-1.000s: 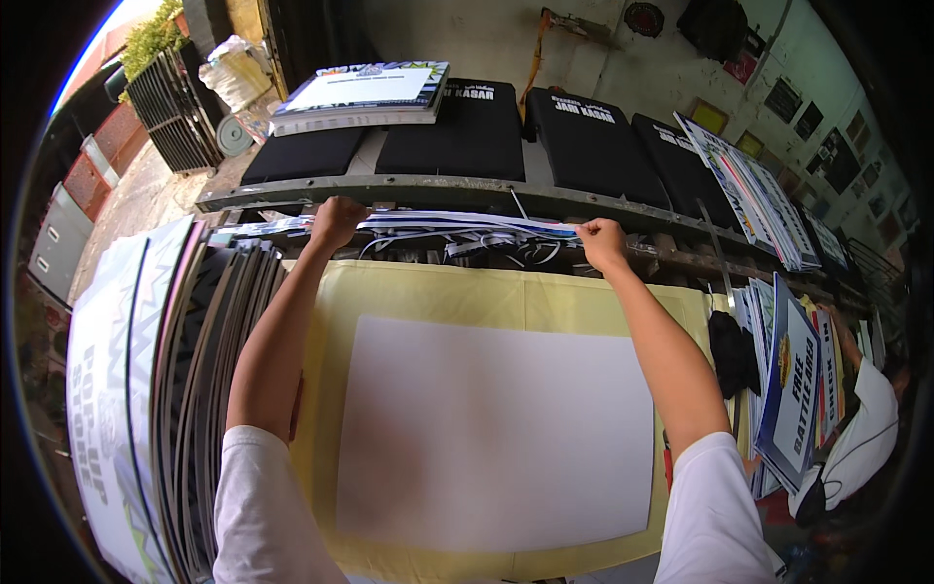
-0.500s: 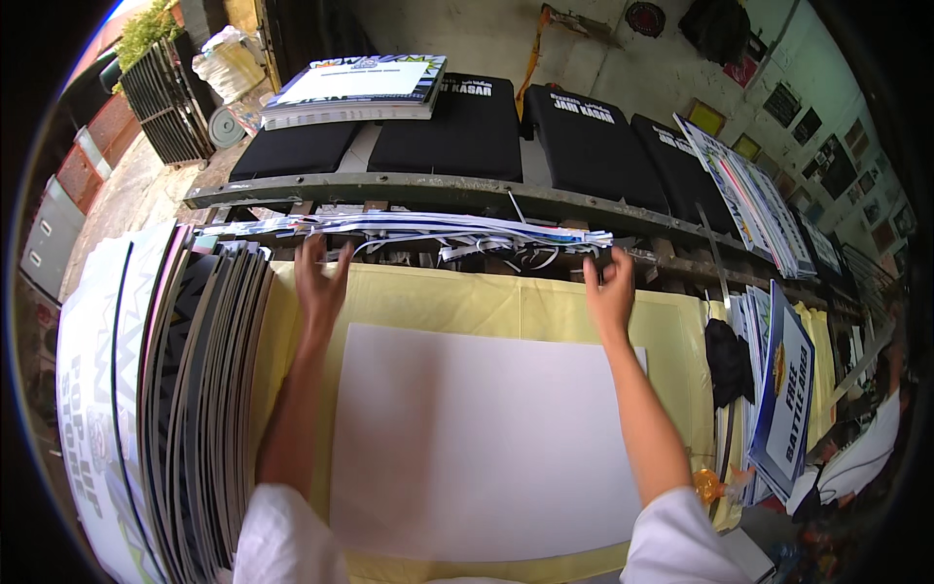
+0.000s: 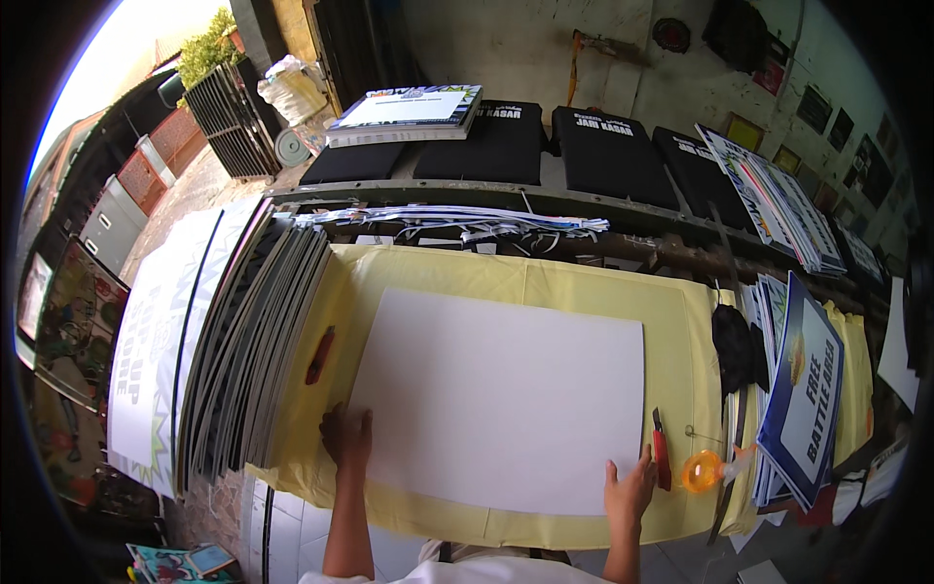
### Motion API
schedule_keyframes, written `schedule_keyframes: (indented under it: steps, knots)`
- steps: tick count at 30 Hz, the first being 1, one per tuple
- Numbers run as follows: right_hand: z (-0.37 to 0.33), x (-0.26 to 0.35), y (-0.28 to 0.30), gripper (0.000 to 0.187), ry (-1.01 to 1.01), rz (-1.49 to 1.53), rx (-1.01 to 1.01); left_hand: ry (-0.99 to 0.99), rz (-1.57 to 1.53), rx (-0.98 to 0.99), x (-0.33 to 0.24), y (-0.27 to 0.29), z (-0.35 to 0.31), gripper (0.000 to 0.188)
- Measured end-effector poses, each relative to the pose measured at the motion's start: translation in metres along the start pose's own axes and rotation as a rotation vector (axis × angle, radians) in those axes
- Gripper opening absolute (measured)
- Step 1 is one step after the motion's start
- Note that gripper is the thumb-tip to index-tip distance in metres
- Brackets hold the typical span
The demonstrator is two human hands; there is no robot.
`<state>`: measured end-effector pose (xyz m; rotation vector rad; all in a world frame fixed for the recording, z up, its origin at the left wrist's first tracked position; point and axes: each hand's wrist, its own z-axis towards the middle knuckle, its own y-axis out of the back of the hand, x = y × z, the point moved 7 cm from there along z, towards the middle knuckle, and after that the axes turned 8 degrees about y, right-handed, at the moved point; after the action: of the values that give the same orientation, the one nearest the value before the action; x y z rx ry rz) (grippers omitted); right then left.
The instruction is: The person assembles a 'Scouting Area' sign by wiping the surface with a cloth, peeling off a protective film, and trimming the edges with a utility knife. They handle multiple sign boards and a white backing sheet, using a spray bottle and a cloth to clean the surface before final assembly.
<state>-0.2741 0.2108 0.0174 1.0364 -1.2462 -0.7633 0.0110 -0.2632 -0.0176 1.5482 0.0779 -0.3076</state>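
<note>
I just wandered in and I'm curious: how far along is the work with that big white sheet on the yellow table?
Done so far: the white sheet lies flat on the yellow table cover. In hand: the left hand and right hand rest at its near corners. Left, by the look of it: the sheet is blank and uncut, and the red knife beside the right hand lies untouched.

We note both hands have come back from the far edge of the white sheet (image 3: 501, 399) to its near edge. Left hand (image 3: 347, 438) now lies flat on the near left corner; right hand (image 3: 629, 490) rests at the near right corner, just beside a red cutter (image 3: 661, 454). Arms now bent, no longer stretched forward.
</note>
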Motion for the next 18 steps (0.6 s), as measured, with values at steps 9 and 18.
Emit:
schedule_keyframes:
  steps: [9, 18]
  knots:
    - [0.028, -0.045, -0.014, 0.056, 0.047, 0.019, -0.076, 0.034, 0.066, 0.096, 0.011, -0.033, 0.043, 0.071]
    - [0.047, -0.071, 0.091, 0.043, 0.1, 1.046, 0.374, -0.156, -0.548, 0.608, 0.004, 0.149, 0.031, 0.043]
